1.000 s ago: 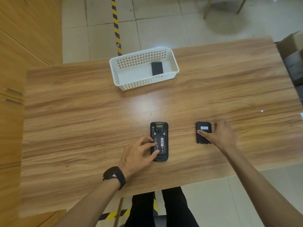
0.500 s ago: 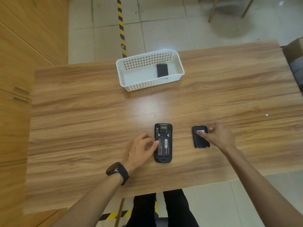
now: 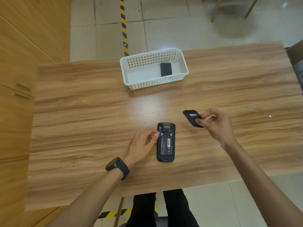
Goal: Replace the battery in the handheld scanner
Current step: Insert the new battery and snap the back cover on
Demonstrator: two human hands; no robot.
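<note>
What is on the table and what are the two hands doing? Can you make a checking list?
Surface: wooden table, bare grain.
Job's things: scanner face down, back open, battery seated; back cover lifted off the table; another battery in white basket.
Clutter: nothing seen.
Grippers: left hand fingers at scanner's edge; right hand pinching the cover.
Cables: nothing seen.
Surroundings: tiled floor, striped tape, wooden cabinets.

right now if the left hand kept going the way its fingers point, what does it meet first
The left hand points right, fingertips already at the scanner's left edge, so the scanner comes first; actual contact is unclear.
</note>
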